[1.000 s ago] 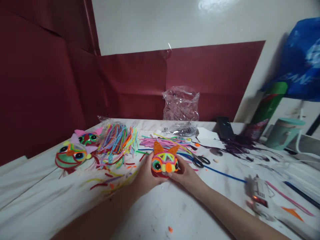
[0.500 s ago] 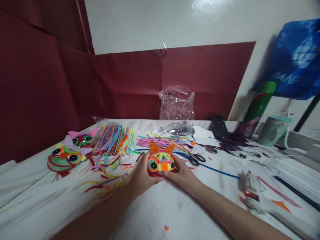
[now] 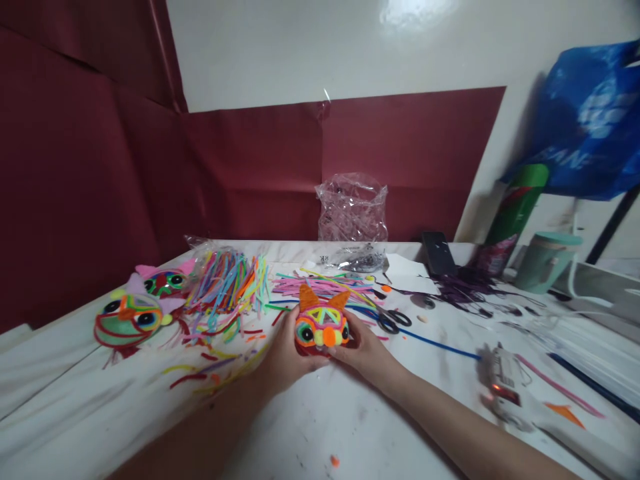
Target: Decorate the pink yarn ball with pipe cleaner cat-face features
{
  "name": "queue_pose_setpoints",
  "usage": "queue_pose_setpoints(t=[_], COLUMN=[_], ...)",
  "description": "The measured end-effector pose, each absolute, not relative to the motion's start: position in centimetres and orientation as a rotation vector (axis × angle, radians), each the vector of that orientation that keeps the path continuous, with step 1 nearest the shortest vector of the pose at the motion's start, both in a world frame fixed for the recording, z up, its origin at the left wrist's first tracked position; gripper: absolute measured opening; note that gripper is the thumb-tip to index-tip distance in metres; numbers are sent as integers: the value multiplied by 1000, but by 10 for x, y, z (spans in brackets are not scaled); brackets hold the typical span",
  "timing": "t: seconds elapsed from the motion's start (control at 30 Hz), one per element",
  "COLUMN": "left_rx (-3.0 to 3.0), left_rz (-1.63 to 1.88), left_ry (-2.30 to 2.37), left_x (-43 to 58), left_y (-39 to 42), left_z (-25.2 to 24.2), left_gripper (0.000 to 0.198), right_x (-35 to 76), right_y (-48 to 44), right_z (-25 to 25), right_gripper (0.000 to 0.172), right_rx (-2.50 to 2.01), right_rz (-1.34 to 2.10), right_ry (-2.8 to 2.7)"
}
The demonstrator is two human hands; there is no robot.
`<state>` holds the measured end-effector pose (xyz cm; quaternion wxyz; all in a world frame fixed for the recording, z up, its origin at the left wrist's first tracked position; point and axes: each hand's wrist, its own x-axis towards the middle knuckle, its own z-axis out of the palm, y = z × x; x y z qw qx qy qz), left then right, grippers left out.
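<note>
Between my two hands sits a small animal-face craft (image 3: pixel 323 325) with orange pointed ears, big dark eyes and a round orange nose, decorated with coloured pipe cleaners. My left hand (image 3: pixel 290 350) wraps its left side, thumb near the lower front. Its right side is gripped by my right hand (image 3: pixel 363 343), with the thumb under the nose. The back of the craft is hidden. Just behind it lie pink pipe cleaners (image 3: pixel 313 285), and to the right is a pair of black-handled scissors (image 3: pixel 394 321).
Two similar faces, a green one (image 3: pixel 127 323) and a pink-eared one (image 3: pixel 167 280), lie at the left by a bundle of pipe cleaners (image 3: pixel 227 283). A glue gun (image 3: pixel 510 383) with a lit red light lies right. Behind are a phone (image 3: pixel 437 253) and a green mug (image 3: pixel 547 263).
Almost nothing differs. Both hands keep the craft in the same place, and the view has shifted very slightly.
</note>
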<state>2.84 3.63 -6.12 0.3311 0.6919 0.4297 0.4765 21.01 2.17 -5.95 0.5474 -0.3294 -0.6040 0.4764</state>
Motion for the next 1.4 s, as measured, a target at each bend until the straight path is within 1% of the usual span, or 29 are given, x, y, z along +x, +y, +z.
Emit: queue_pose_setpoints(t=[0.13,0.27,0.43,0.63,0.83,1.1,1.33,1.4], left_rx=[1837,1884,1900,1880,1805,1820,1791,1804], left_rz=[1204,1232,1238,1188,1192,1221,1256,1251], left_ry=[1136,1147,1137,1152,1109,1103,1117,1132], left_x=[29,30,31,30,30,31,32,32], left_y=[32,28,25,20,21,19,18,16], left_z=[-59,-59,-55,-50,-53,-47,-45,-43], left_gripper=[96,93,95,98,97,90,94,92], right_x=[210,212,214,216,217,217,216,215], right_y=[21,21,21,22,24,23,19,16], right_z=[-61,-63,-65,-65,-71,-71,-64,-59], right_gripper=[74,70,74,71,77,70,69,68], right_rx=[-872,-879,-936,-969,-1020,-986,-984,-991], right_rz=[1143,1143,1133,1098,1043,1063,1082,1090], right_ry=[-1409,-1446,-1445,-1502,-1474,-1469,-1484,-1490])
